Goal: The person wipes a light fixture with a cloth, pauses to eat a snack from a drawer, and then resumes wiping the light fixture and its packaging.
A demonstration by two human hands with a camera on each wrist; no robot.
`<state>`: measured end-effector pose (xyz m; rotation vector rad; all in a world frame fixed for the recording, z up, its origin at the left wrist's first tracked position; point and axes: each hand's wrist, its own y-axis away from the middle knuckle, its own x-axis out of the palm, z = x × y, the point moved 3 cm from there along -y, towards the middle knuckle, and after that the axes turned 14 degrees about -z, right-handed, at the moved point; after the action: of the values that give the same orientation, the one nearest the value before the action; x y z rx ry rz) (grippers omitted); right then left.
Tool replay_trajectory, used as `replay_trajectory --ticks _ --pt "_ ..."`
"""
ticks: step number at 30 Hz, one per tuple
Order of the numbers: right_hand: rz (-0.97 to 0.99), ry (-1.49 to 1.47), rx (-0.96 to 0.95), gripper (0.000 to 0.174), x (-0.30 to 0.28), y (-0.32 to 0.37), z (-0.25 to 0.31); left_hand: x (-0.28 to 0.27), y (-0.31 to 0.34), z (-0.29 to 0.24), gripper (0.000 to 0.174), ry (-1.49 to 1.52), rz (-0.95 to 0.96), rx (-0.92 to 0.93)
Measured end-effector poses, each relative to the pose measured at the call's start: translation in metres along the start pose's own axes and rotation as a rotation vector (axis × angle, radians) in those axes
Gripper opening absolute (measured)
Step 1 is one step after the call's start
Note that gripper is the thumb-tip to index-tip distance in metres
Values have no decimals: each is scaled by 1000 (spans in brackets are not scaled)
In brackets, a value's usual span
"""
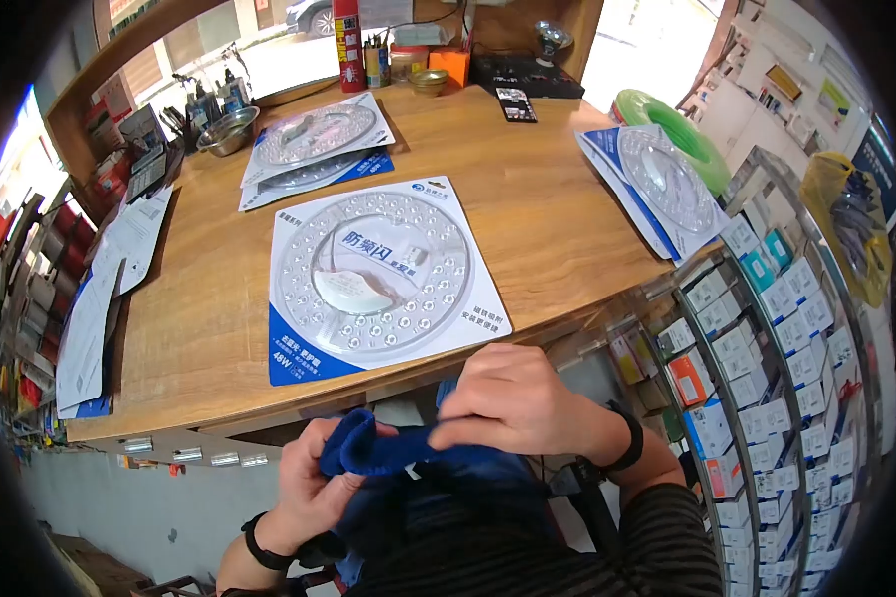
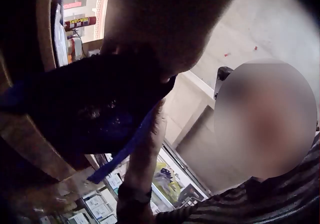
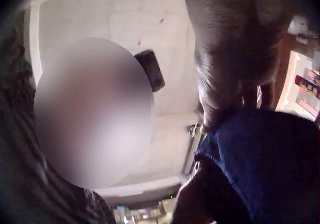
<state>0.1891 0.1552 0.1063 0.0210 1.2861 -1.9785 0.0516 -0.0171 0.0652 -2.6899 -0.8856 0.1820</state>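
In the head view a dark blue cloth (image 1: 403, 453) is stretched between both hands, in front of the table's near edge. The left hand (image 1: 314, 480) pinches its folded left end between thumb and fingers. The right hand (image 1: 513, 403), fingers curled, grips the cloth's other side. The left wrist view shows the cloth (image 2: 100, 104) dark and hanging below the hand. In the right wrist view the right hand (image 3: 237, 59) holds the blue cloth (image 3: 270, 159) by its upper edge.
A packaged round light panel (image 1: 438, 323) lies on the wooden table (image 1: 518, 229) near its front edge. More panels (image 1: 319, 134) are stacked behind it, and others (image 1: 662, 184) lie at the right. A rack of small boxes (image 1: 737, 378) stands at the right.
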Motion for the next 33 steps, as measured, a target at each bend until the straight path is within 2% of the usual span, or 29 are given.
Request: replay_trajectory --ticks 1,2,4,5,6,8,10,11,12,13,15,16,18,20,21,22,24,25,27,28,29,30,31,32,33 --pt "35 -173 70 21 -4 2 -4 1 3 -1 27 101 -20 -105" --pt "38 -174 64 21 -9 4 -5 1 3 -4 27 100 -25 -101" --pt "280 -343 461 19 -9 17 -13 1 1 -12 30 -2 -36 63" --pt "436 -391 484 21 -10 23 -16 2 0 -13 30 -4 -36 60" --pt "548 -465 354 26 -14 24 -15 4 -1 -13 31 26 -36 30" --pt "569 -1026 450 30 -15 31 -15 10 -3 -14 32 87 -41 -28" --pt "426 -1055 807 25 -5 23 -4 22 -6 -18 33 99 -42 -61" --pt "348 -897 694 17 3 25 -3 27 -9 -18 34 153 -82 -99" --pt "350 -898 689 17 8 32 -5 28 -12 -17 34 207 -124 -133" --pt "271 -778 577 17 9 37 -9 29 -15 -13 35 267 -99 -265" --pt "122 -556 367 16 3 37 -10 25 -14 -10 35 306 -99 -281" --pt "29 -434 323 14 -4 38 -13 24 -14 -9 36 343 -90 -293" --pt "-167 -1060 777 24 -13 63 -51 25 -15 -19 36 355 -111 -325" --pt "-150 -1032 758 28 1 65 -53 27 -14 -23 37 355 -54 -250" --pt "-137 -1003 728 31 6 59 -50 34 -17 -27 37 312 -65 -275" --pt "127 -739 759 44 10 68 -43 41 -18 -26 39 319 -47 -252" --pt "642 -672 808 54 21 67 -18 42 -24 -13 41 269 11 -282" --pt "644 -675 809 54 20 71 -19 41 -27 -10 41 269 8 -285" --pt "51 -927 648 63 -3 76 -26 39 -31 -5 44 217 14 -257" --pt "-187 -1033 698 71 -15 92 -39 34 -31 0 44 220 -1 -267" --pt "-221 -1111 681 66 -30 105 -64 26 -30 5 44 80 8 -199" --pt "-389 -1170 714 63 -43 110 -64 18 -29 11 45 -63 18 -135" --pt "-559 -1221 742 68 -51 105 -55 11 -30 20 39 -175 -3 -12" --pt "-836 -1492 967 74 -57 81 -28 3 -31 17 31 -445 -9 180" --pt "-705 -1524 747 69 -64 72 -36 -5 -32 21 29 -560 -44 300"
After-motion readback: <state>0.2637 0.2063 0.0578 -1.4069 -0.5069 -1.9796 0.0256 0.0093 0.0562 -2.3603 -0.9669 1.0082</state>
